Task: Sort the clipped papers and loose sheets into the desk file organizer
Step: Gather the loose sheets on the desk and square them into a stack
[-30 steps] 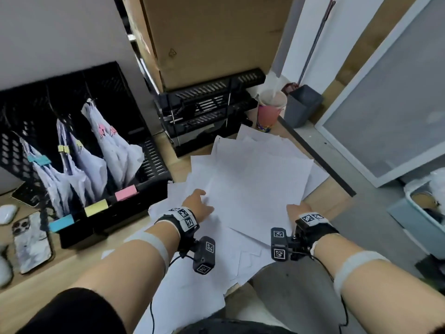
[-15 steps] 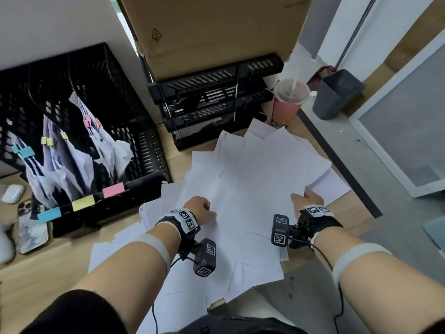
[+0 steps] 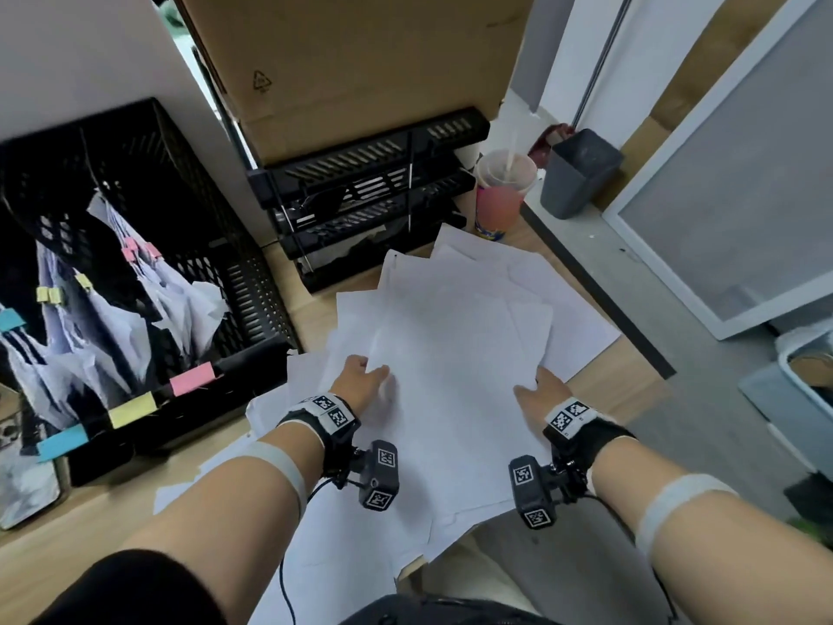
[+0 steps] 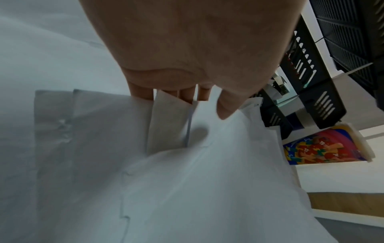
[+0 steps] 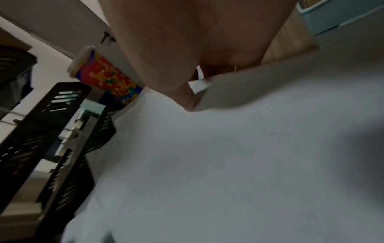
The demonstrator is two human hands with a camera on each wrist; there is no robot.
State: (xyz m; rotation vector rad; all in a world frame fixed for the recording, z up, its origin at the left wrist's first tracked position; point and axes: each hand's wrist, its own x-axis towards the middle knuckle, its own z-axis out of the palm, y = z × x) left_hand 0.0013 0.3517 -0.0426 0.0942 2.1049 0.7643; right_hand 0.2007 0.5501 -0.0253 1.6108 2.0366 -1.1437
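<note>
A fan of loose white sheets (image 3: 455,354) lies spread over the wooden desk (image 3: 90,512). My left hand (image 3: 372,374) grips the left edge of the upper sheets: in the left wrist view the thumb (image 4: 226,106) lies on top of the sheets (image 4: 207,180) and the fingers (image 4: 187,95) curl underneath. My right hand (image 3: 534,385) pinches their right edge, thumb (image 5: 187,98) on the paper (image 5: 228,156). The black mesh file organizer (image 3: 189,245) stands at the left. It holds clipped papers (image 3: 126,309) with pink, yellow and blue clips.
A black stacked letter tray (image 3: 369,196) stands behind the sheets under a cardboard box (image 3: 360,60). A pink cup (image 3: 505,196) with a straw sits at the desk's far right corner. A phone (image 3: 22,480) lies at the left. The desk edge runs on the right, a grey bin (image 3: 581,173) beyond it.
The view has tilted and shifted. Both hands have stayed on the sheets' edges. The right hand has closed in a little and the fan of sheets is drawn narrower.
</note>
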